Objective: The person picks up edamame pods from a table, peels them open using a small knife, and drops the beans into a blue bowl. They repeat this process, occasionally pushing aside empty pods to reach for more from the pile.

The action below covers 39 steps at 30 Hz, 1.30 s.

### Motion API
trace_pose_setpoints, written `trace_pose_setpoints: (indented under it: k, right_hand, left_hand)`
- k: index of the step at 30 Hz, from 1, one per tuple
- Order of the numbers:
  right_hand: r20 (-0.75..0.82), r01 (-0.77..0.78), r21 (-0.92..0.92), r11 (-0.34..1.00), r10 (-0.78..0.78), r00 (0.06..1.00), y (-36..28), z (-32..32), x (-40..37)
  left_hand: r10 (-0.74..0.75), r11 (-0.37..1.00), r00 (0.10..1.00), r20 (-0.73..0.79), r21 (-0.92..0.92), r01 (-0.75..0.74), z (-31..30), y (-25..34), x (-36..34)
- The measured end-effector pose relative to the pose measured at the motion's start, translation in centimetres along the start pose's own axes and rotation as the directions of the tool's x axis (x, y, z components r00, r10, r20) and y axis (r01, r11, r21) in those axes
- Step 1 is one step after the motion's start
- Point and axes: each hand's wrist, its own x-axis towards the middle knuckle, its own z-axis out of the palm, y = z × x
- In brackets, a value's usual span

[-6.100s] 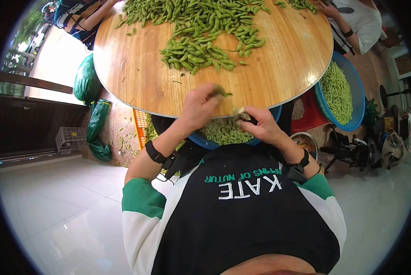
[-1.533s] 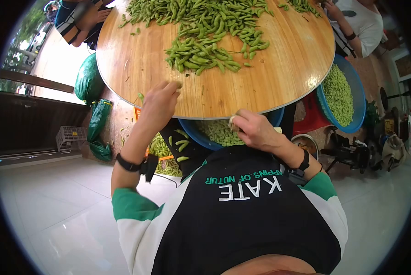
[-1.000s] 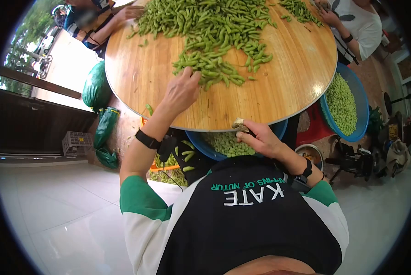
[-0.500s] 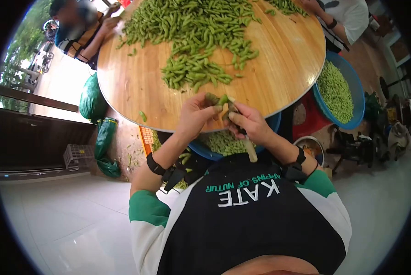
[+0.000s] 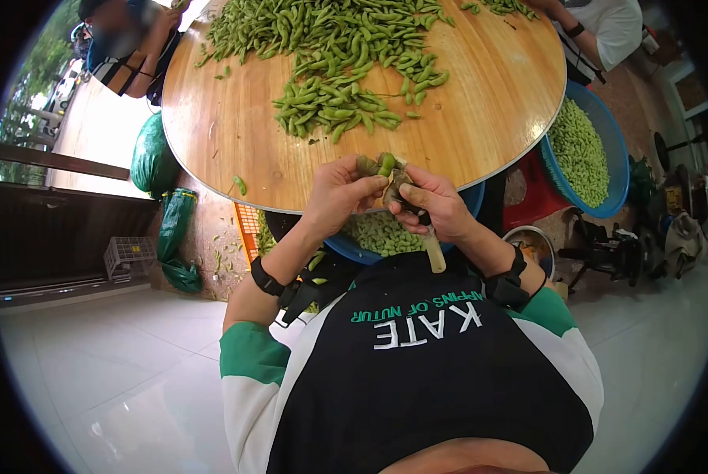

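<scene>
A green soybean pod (image 5: 386,164) is pinched in my left hand (image 5: 340,191), just over the near edge of the round wooden table (image 5: 480,103). My right hand (image 5: 439,212) meets it from the other side, closed around a small tool with a pale handle (image 5: 435,254) that points down toward my chest. The tool's working end is hidden by my fingers. Dark coverings show on fingertips of both hands. Below them, a blue basin (image 5: 354,251) holds shelled green beans (image 5: 386,234). A large heap of pods (image 5: 330,71) lies farther back on the table.
At right stands another blue basin (image 5: 619,189) of shelled beans, near a metal bowl (image 5: 550,246). An orange crate (image 5: 246,229) and green sacks (image 5: 153,162) sit at left. One person (image 5: 129,47) is at the far left, another (image 5: 603,35) at the far right.
The pod shows more fully between my fingers, and my hands are slightly higher in view. The person at far left has drawn their hands back from the table.
</scene>
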Motion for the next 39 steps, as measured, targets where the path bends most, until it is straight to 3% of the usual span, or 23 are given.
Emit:
trace_pose_setpoints:
  k: [4, 6, 8, 10, 12, 13, 15, 17, 19, 21, 22, 23, 24, 25, 27, 29, 31, 33, 35, 36, 39]
  right_hand:
    - [-0.011, 0.018, -0.019, 1.000, -0.018, 1.000, -0.1, 0.1, -0.1]
    - [-0.020, 0.018, -0.017, 1.000, -0.018, 1.000, 0.0, 0.4, -0.2]
    - [-0.138, 0.050, -0.064, 0.997, -0.058, 0.989, 0.1, 0.8, -0.2]
    - [-0.128, 0.050, -0.034, 0.998, -0.054, 0.990, 0.0, 0.5, -0.2]
    - [-0.115, 0.047, -0.004, 0.999, -0.047, 0.992, -0.2, 0.2, -0.3]
    - [-0.062, 0.006, 0.047, 0.999, -0.003, 0.998, -0.5, 0.0, -0.4]
    - [-0.010, -0.037, 0.097, 0.995, 0.038, 0.999, -0.6, -0.4, -0.5]
    - [0.097, -0.107, 0.268, 0.957, 0.084, 0.992, -0.5, -0.8, -0.4]
    - [0.034, -0.077, 0.272, 0.959, 0.070, 0.997, -0.6, -0.9, -0.4]
    - [-0.027, -0.050, 0.275, 0.960, 0.060, 0.998, -0.5, -0.8, -0.4]
    - [-0.063, -0.045, 0.285, 0.957, 0.066, 0.996, -0.4, -0.8, -0.3]
    - [-0.095, -0.038, 0.294, 0.955, 0.069, 0.993, -0.3, -0.7, -0.2]
    - [-0.103, -0.046, 0.277, 0.960, 0.077, 0.992, -0.2, -0.7, -0.1]
    - [-0.086, -0.047, 0.271, 0.961, 0.073, 0.994, -0.2, -0.6, -0.2]
    - [-0.134, -0.087, 0.286, 0.954, 0.130, 0.982, -0.6, 0.1, 0.0]
    - [-0.132, -0.093, 0.258, 0.962, 0.130, 0.983, -0.4, -0.2, 0.0]
    - [-0.136, -0.073, 0.208, 0.975, 0.103, 0.985, -0.4, -0.2, -0.2]
    - [-0.203, -0.065, 0.116, 0.991, 0.088, 0.975, -0.5, 0.1, -0.2]
    - [-0.251, 0.009, -0.116, 0.993, -0.038, 0.967, -0.7, 0.9, -0.6]
    - [-0.271, 0.065, -0.249, 0.966, -0.134, 0.953, -0.5, 0.8, -0.6]
    - [-0.280, 0.135, -0.485, 0.864, -0.300, 0.912, -0.4, 0.6, -0.9]
  left_hand:
    - [0.020, 0.999, 1.000, -0.002, 0.037, -0.020, 0.3, 0.0, -0.2]
    - [0.088, 0.992, 0.996, -0.032, 0.090, -0.085, 0.3, -0.2, -0.3]
    - [0.140, 0.981, 0.989, -0.042, 0.142, -0.132, 0.3, -0.9, -0.2]
    - [0.192, 0.965, 0.980, -0.049, 0.192, -0.179, 0.2, -0.9, -0.1]
    - [-0.034, 0.997, 0.994, 0.104, -0.070, 0.041, -0.3, -0.3, 0.2]
    - [-0.033, 0.997, 0.994, 0.104, -0.070, 0.040, -0.4, 0.1, 0.2]
    - [-0.146, 0.902, 0.940, 0.309, -0.348, 0.255, -0.5, 0.7, 0.0]
    - [-0.151, 0.865, 0.927, 0.343, -0.408, 0.292, -0.3, 0.2, -0.1]
    - [-0.149, 0.824, 0.913, 0.378, -0.464, 0.327, 0.1, 0.0, 0.2]
    - [-0.038, 0.997, 0.989, 0.140, -0.063, 0.047, 0.3, 0.0, 0.6]
    - [-0.033, 0.997, 0.990, 0.134, -0.061, 0.041, 0.6, -0.1, 0.5]
    - [0.295, 0.853, 0.953, 0.073, 0.428, -0.297, 0.9, -0.1, 0.4]
    - [0.573, 0.391, 0.800, 0.178, 0.798, -0.458, 1.2, -0.2, 0.2]
    - [0.583, 0.378, 0.793, 0.176, 0.805, -0.457, 1.2, -0.3, 0.0]
    - [0.614, 0.046, 0.710, 0.344, 0.883, -0.467, 0.8, -0.8, -0.3]
    - [0.595, -0.016, 0.732, 0.332, 0.915, -0.402, 1.0, -1.0, -0.5]
    - [0.586, 0.470, 0.798, 0.139, 0.744, -0.475, 1.6, -0.1, -0.6]
    - [0.354, 0.742, 0.935, 0.003, 0.608, -0.282, 1.9, 0.5, -0.7]
    - [0.404, 0.760, 0.915, -0.007, 0.560, -0.331, 2.4, 0.5, -0.8]
    - [0.482, 0.600, 0.872, 0.091, 0.690, -0.404, 2.0, 0.2, -0.6]
    - [0.553, 0.481, 0.811, 0.189, 0.723, -0.496, 2.4, -0.4, -1.2]
